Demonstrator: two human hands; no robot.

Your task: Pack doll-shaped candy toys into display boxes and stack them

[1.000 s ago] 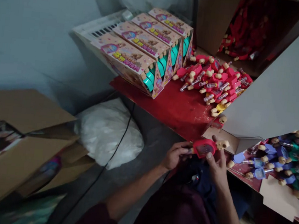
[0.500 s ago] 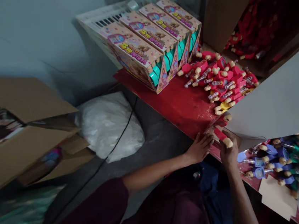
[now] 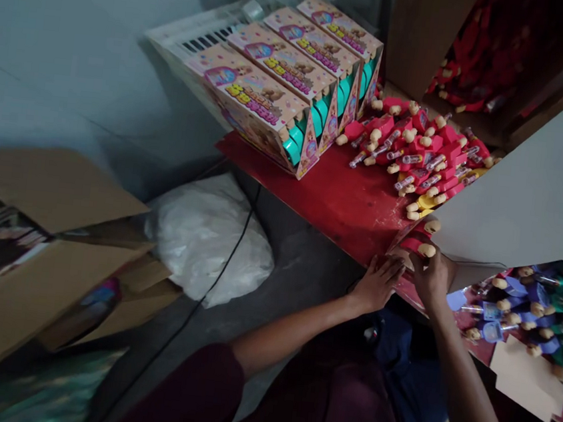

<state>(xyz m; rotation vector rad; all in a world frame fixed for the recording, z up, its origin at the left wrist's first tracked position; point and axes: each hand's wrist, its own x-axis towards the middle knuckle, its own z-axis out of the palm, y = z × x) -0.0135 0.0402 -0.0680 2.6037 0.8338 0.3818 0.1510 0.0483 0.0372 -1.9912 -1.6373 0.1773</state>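
Note:
My right hand is closed on a red toy with a beige bear head, pushing it into a small open carton at the front edge of the red table. Just to its left, my left hand lies with fingers stretched flat against the carton's near edge. A large grey cardboard flap hangs over the carton and hides its inside. Behind it, a pile of the same red toys lies on the table.
Several pink display boxes filled with teal toys stand in a row at the table's back left. Blue and green toys lie at the right. A brown carton of red toys stands behind. On the floor are a white bag, a black cable and an open cardboard box.
Both hands held the red toy over my lap a second ago. They have moved up to the table edge; the right hand now pushes the toy into the carton and the left rests on it.

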